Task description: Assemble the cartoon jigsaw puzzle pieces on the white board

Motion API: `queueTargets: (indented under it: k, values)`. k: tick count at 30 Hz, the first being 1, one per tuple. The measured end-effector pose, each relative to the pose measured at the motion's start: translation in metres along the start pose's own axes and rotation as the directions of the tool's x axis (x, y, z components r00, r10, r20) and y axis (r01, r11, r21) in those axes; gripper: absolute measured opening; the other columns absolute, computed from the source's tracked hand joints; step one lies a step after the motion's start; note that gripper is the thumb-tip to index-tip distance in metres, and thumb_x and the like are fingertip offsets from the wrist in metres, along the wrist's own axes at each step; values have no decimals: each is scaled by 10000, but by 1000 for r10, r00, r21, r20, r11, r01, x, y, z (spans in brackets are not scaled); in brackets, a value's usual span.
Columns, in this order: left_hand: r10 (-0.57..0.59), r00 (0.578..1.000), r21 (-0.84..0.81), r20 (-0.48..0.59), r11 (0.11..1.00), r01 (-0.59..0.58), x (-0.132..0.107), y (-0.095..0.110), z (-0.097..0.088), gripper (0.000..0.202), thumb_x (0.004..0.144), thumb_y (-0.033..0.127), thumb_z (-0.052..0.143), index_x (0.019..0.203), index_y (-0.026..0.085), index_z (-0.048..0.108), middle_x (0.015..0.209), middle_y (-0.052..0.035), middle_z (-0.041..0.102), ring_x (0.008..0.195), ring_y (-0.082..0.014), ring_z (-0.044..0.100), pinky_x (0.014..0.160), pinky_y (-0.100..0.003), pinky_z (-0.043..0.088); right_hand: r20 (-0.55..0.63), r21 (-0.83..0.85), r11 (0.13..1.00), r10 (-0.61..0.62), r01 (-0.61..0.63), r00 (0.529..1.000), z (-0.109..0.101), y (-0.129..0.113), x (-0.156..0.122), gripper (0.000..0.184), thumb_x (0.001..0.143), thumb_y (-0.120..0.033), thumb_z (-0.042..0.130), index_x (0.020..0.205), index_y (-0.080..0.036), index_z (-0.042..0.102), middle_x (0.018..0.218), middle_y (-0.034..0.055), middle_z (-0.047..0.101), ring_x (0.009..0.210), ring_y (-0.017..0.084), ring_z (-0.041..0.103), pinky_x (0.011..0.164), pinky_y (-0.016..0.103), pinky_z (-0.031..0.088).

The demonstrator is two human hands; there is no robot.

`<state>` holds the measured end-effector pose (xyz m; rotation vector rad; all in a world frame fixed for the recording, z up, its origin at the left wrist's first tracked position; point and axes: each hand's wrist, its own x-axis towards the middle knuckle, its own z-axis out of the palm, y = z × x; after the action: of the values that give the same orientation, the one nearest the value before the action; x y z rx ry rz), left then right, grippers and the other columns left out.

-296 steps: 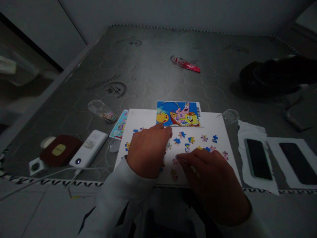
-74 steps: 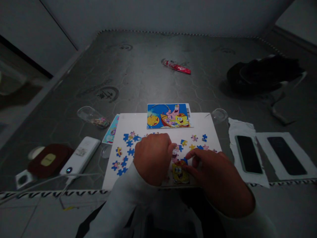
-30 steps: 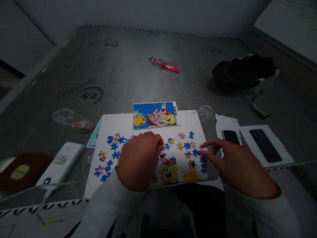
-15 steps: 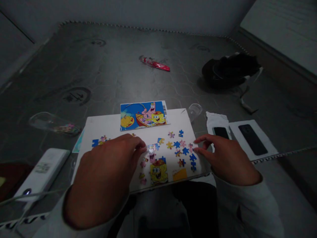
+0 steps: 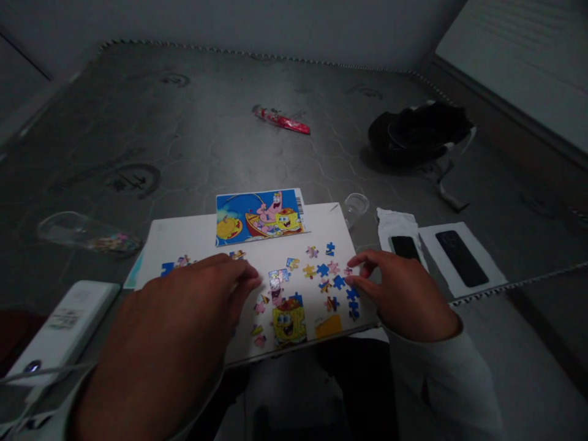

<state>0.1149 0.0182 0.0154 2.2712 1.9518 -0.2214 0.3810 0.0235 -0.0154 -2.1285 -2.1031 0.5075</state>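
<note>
A white board [image 5: 193, 233] lies before me with loose puzzle pieces [image 5: 321, 269] scattered on it. A joined cartoon part [image 5: 288, 321] sits near its front edge, beside a yellow piece [image 5: 328, 326]. A printed cartoon picture [image 5: 260, 215] lies at the board's far edge. My left hand [image 5: 184, 331] stretches flat over the board's left half, its fingertips near pieces in the middle and nothing in it. My right hand [image 5: 404, 294] rests at the board's right edge. Its thumb and forefinger are apart, on either side of a small pink piece [image 5: 348, 271].
The board lies on a grey quilted surface. A white power bank [image 5: 59, 331] with a cable and a clear tube [image 5: 87, 233] are on the left. Two dark phones [image 5: 404, 247] [image 5: 460, 257] lie on white paper at right, behind a clear cap [image 5: 356, 205]. A red wrapper [image 5: 280, 119] and a black bundle [image 5: 418, 131] lie farther back.
My right hand left the joined part and went to the loose pieces at the board's right edge. My left hand spread flat and now looms nearer. The view swung right.
</note>
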Motion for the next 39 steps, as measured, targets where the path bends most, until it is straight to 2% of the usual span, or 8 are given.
queueTargets:
  k: [10, 15, 19, 24, 27, 30, 34, 39]
  values:
    - [-12, 1000, -32, -23, 999, 12, -1, -2, -1, 303, 933, 336, 425, 952, 365, 726, 864, -22, 735, 640, -248, 636, 502, -303, 297, -31, 1, 1000, -9, 9, 999, 4, -1, 1, 132, 806, -316, 705, 933, -287, 684, 893, -23, 711, 797, 186, 662, 670, 309, 404]
    - [-30, 999, -40, -20, 999, 30, -1, 0, -3, 271, 938, 379, 456, 902, 346, 722, 807, -20, 724, 623, -242, 624, 503, -309, 274, 11, 58, 995, 76, -76, 997, 5, -2, 2, 129, 804, -352, 691, 918, -293, 687, 809, -32, 733, 678, 179, 670, 568, 295, 413]
    - [-67, 998, -68, -7, 995, 66, -1, 0, -5, 226, 925, 344, 492, 919, 371, 717, 855, 9, 741, 686, -263, 655, 512, -320, 288, 6, 80, 993, 84, -85, 996, 2, -1, 2, 137, 807, -385, 691, 915, -303, 707, 775, -40, 739, 607, 165, 656, 513, 285, 409]
    - [-88, 996, -110, 17, 990, 90, -1, 0, -7, 185, 930, 364, 526, 949, 365, 710, 915, 21, 752, 764, -273, 680, 552, -325, 343, -105, 232, 968, -71, 94, 992, -3, -30, -3, 136, 819, -394, 688, 904, -298, 734, 788, -20, 755, 581, 158, 642, 510, 278, 428]
    - [-30, 999, -185, 19, 982, 33, -2, 0, -6, 175, 931, 372, 548, 1018, 366, 700, 980, 25, 754, 848, -269, 686, 626, -336, 410, -68, 377, 914, -135, 151, 988, 3, -58, -10, 71, 827, -351, 697, 873, -321, 741, 831, -38, 769, 670, 164, 685, 539, 262, 462]
    - [48, 997, -269, 58, 963, -31, -3, -1, -5, 185, 946, 362, 526, 978, 367, 709, 951, 42, 752, 846, -234, 688, 697, -336, 440, -34, 448, 876, -182, 178, 983, 13, -78, -15, 76, 847, -316, 695, 904, -347, 734, 871, -69, 769, 762, 161, 702, 607, 259, 483]
    - [95, 993, -284, 73, 956, -71, -3, -2, -4, 189, 934, 366, 543, 925, 367, 731, 882, 43, 756, 787, -217, 686, 660, -311, 417, -14, 490, 856, -181, 165, 983, 23, -85, -16, 82, 881, -312, 662, 926, -330, 728, 886, -62, 771, 736, 157, 693, 618, 272, 480]
    - [126, 984, -323, 125, 943, -80, -1, -6, -5, 289, 971, 432, 476, 970, 323, 743, 902, 3, 755, 795, -214, 673, 653, -301, 404, 17, 503, 847, -210, 173, 978, 25, -89, -14, 93, 903, -328, 643, 952, -336, 722, 907, -72, 768, 778, 152, 699, 627, 274, 475]
